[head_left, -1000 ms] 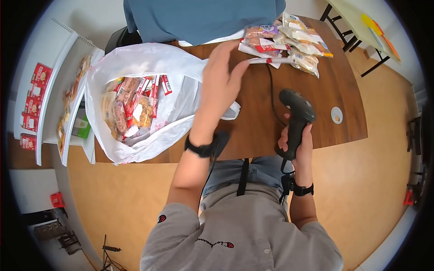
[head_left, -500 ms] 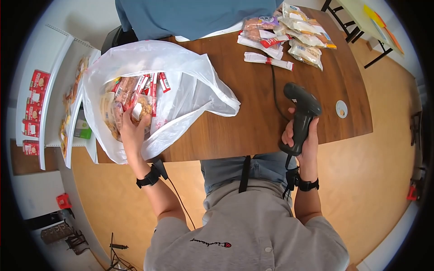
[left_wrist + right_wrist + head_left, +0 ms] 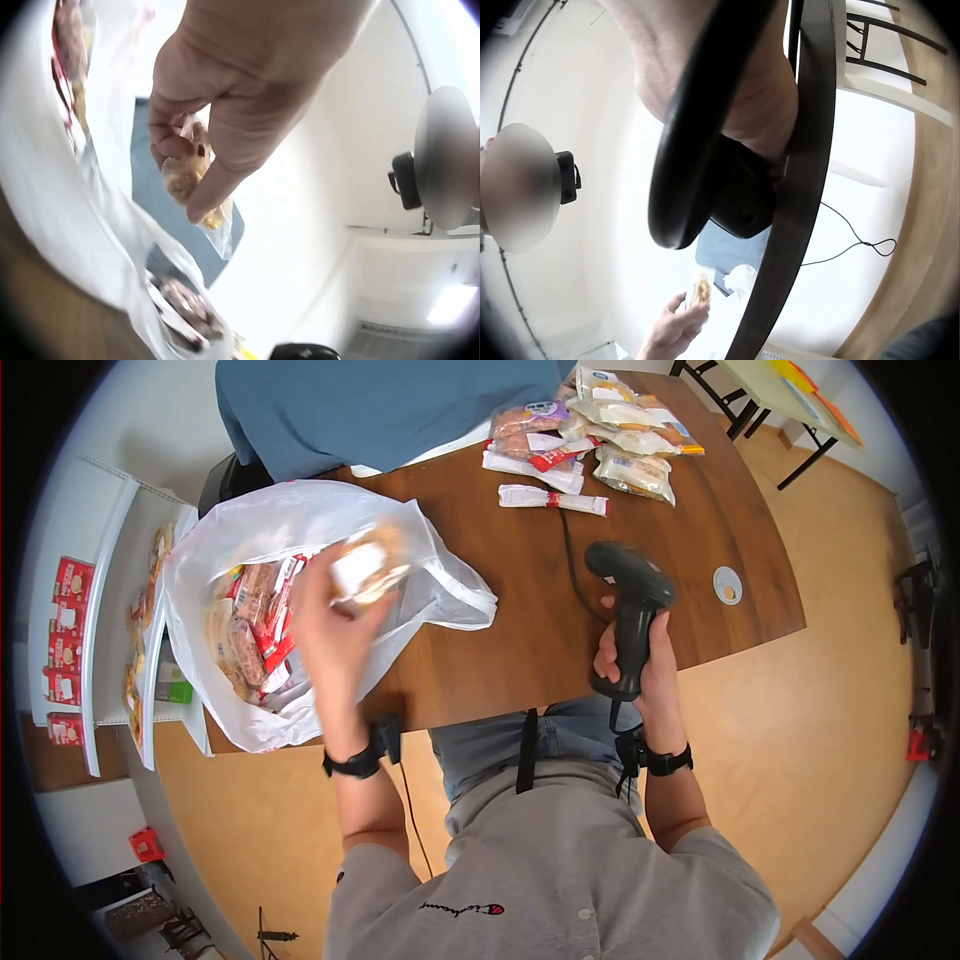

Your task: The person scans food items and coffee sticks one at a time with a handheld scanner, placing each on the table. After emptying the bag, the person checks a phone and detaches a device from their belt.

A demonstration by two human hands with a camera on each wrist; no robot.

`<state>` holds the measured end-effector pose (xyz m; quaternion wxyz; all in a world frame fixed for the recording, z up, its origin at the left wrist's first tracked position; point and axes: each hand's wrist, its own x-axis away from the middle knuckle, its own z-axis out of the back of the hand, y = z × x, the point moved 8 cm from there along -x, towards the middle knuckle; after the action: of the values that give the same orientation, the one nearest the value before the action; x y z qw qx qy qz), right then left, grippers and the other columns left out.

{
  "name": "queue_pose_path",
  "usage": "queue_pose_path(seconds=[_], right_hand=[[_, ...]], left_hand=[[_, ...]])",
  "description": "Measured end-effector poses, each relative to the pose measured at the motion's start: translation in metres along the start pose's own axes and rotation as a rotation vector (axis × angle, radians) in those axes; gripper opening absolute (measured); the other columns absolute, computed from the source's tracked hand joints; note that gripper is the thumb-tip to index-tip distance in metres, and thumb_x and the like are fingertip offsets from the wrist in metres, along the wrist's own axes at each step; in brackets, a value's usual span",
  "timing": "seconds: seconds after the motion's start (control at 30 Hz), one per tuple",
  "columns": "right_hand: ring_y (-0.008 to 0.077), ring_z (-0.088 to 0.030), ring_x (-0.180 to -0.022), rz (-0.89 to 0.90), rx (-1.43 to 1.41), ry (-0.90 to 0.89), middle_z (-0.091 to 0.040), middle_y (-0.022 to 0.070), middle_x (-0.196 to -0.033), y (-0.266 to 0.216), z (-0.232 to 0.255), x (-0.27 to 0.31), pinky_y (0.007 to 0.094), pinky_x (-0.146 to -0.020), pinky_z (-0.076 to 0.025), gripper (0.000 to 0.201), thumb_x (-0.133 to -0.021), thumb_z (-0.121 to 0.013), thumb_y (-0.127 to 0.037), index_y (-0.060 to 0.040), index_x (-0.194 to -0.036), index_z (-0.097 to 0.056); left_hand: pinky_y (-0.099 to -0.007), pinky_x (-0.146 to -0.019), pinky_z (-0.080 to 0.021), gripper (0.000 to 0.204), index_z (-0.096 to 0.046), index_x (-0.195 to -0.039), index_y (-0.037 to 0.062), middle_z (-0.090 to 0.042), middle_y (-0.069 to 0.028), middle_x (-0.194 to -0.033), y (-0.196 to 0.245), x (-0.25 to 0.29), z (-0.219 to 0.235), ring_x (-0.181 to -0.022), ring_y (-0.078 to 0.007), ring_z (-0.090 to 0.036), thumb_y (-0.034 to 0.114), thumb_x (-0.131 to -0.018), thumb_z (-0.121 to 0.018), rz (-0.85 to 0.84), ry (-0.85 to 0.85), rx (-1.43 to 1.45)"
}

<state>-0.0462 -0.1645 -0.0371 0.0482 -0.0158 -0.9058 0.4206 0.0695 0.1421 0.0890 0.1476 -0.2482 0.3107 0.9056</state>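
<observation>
My left hand [image 3: 330, 645] pinches a clear packet of golden-brown food [image 3: 372, 567] with a white label, blurred above the right part of the plastic bag's opening. In the left wrist view, thumb and fingers hold this packet [image 3: 184, 180] by its sides. The white plastic bag [image 3: 275, 510] gapes on the table's left, with sausage-like packs [image 3: 255, 590] and red-and-white sticks [image 3: 285, 595] inside. My right hand [image 3: 660, 670] grips the handle of a black barcode scanner [image 3: 632, 635], its head up and tilted left. Its dark body fills much of the right wrist view.
Several packaged breads [image 3: 635, 472] and sausage packs [image 3: 525, 420] are heaped at the table's back right, a red-and-white stick packet [image 3: 553, 500] before them. The scanner's cable [image 3: 570, 560] crosses the wooden table [image 3: 520, 660]. Shelves with red boxes [image 3: 65, 650] stand left.
My left hand left the stick packet by the heap, reached into the bag, and has now lifted the golden-brown packet up and rightward. The right hand keeps the scanner in nearly the same place.
</observation>
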Motion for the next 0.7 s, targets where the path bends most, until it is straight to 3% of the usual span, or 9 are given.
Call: queue_pose_path(seconds=[0.03,0.1,0.27,0.33,0.7], right_hand=[[0.0128,-0.05,-0.051,0.005,0.009,0.0,-0.055,0.0077,-0.071,-0.001,-0.003,0.0,0.0274,-0.054,-0.042,0.074,-0.098,-0.033,-0.064,0.0007,-0.132,-0.046],[0.0114,-0.05,-0.052,0.001,0.182,0.034,-0.056,0.007,-0.072,-0.001,-0.007,0.003,0.0252,-0.053,-0.041,0.071,-0.1,-0.032,-0.062,0.0,-0.131,-0.046],[0.0087,-0.052,-0.056,0.035,0.362,-0.038,-0.057,0.0044,-0.074,-0.009,-0.041,0.017,0.0234,-0.054,-0.041,0.058,-0.103,-0.037,-0.051,-0.0007,-0.129,-0.047],[0.0086,-0.052,-0.057,0.095,0.38,-0.181,-0.056,0.0037,-0.074,-0.011,-0.058,0.019,0.0229,-0.054,-0.041,0.054,-0.103,-0.039,-0.049,-0.0017,-0.128,-0.047],[0.0088,-0.051,-0.057,0.063,0.339,-0.158,-0.056,0.0048,-0.075,-0.009,-0.053,0.012,0.0229,-0.055,-0.041,0.055,-0.104,-0.037,-0.05,-0.0018,-0.129,-0.047]], left_hand=[[-0.0325,-0.072,-0.052,0.065,-0.061,-0.121,0.0063,-0.063,-0.0097,-0.108,0.025,-0.005,-0.018,-0.092,-0.0223,-0.063,0.004,-0.061,-0.085,-0.081,-0.04,0.018],[-0.0363,-0.079,-0.051,0.066,-0.062,-0.12,0.009,-0.061,-0.0119,-0.103,0.056,-0.011,-0.05,-0.093,-0.029,-0.061,0.003,-0.059,-0.084,-0.078,-0.123,0.146],[-0.0347,-0.072,-0.05,0.061,-0.062,-0.12,0.0086,-0.056,-0.0102,-0.098,0.099,-0.013,-0.098,-0.087,-0.0274,-0.058,-0.001,-0.062,-0.081,-0.1,-0.218,0.277],[-0.0371,-0.074,-0.051,0.062,-0.059,-0.122,0.0091,-0.054,-0.0117,-0.1,0.105,-0.01,-0.106,-0.089,-0.0299,-0.059,-0.003,-0.064,-0.079,-0.142,-0.24,0.282],[-0.04,-0.072,-0.054,0.067,-0.056,-0.125,0.0093,-0.05,-0.0144,-0.107,0.114,0.002,-0.114,-0.09,-0.0316,-0.061,-0.007,-0.063,-0.078,-0.22,-0.344,0.294]])
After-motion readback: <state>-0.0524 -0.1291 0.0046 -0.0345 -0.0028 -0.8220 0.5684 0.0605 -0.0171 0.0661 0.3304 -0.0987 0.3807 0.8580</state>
